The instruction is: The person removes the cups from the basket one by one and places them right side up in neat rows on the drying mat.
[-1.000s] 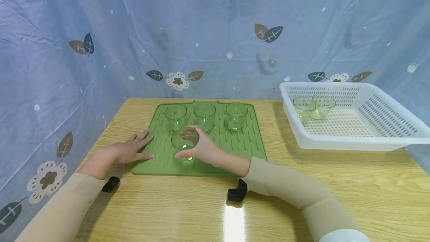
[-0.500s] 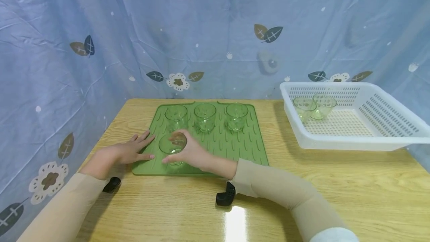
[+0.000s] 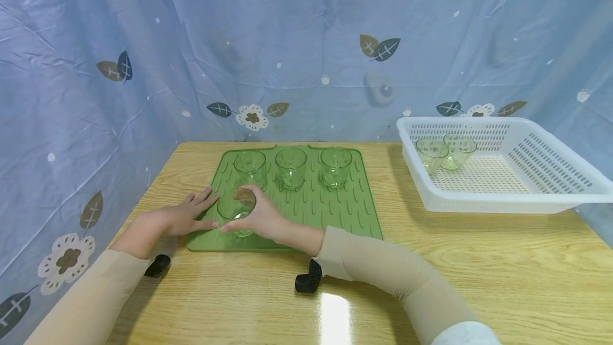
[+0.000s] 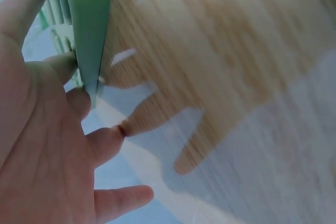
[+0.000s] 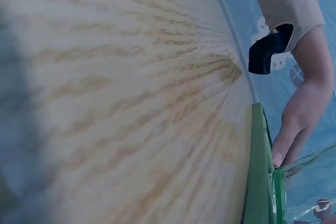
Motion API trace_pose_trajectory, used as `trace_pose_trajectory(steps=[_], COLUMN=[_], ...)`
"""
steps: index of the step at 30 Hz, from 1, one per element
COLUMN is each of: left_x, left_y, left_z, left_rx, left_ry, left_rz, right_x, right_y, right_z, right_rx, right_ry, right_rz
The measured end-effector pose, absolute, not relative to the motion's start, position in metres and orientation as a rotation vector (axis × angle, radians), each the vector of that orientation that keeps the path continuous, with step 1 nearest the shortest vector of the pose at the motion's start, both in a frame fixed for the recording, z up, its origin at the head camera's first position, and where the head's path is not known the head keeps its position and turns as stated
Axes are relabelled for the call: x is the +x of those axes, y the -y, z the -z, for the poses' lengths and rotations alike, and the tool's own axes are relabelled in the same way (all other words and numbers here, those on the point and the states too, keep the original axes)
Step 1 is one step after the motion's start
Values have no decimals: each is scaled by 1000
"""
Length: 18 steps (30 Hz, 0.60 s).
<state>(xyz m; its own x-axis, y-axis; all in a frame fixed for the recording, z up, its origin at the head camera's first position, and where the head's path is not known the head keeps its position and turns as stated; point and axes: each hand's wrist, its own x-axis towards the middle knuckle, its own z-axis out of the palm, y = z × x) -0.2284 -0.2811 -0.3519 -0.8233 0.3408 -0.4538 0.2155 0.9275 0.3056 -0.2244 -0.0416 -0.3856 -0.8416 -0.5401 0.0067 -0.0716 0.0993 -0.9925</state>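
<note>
My right hand (image 3: 262, 218) grips a clear greenish drinking glass (image 3: 234, 207), thumb on the near side and fingers round the far side. The glass stands upright at the front left of a green ridged drying mat (image 3: 335, 214); the right wrist view catches its side (image 5: 310, 184) at the lower right. My left hand (image 3: 185, 216) rests with spread, straight fingers on the mat's left edge, its thumb close to the gripped glass. In the left wrist view that hand (image 4: 52, 129) lies over the mat's edge. Three similar glasses stand in a row along the back: left (image 3: 250, 166), middle (image 3: 290, 166), right (image 3: 336, 166).
A white plastic basket (image 3: 507, 201) stands at the right of the wooden table (image 3: 230, 297), with two more glasses (image 3: 431, 152) inside at its left. A blue patterned curtain (image 3: 306, 68) hangs behind the table and along its left side.
My right hand has moved left and slightly toward the front with the glass, bringing it close to my left thumb. My left hand stays on the mat's edge.
</note>
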Motion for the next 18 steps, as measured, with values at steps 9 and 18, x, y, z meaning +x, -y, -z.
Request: trace_pose_trajectory(steps=[9,18], left_x=[-229,-230], left_y=[282,283], left_z=[353,354], left_rx=[404,416], left_ry=[-2575,-2573], left_rz=[-328,-332], right_x=[-218,-220], right_y=[40,40], right_z=[385,384], right_rx=[-605,-617], right_ry=[-2119,-2110], right_rz=[1756,1723])
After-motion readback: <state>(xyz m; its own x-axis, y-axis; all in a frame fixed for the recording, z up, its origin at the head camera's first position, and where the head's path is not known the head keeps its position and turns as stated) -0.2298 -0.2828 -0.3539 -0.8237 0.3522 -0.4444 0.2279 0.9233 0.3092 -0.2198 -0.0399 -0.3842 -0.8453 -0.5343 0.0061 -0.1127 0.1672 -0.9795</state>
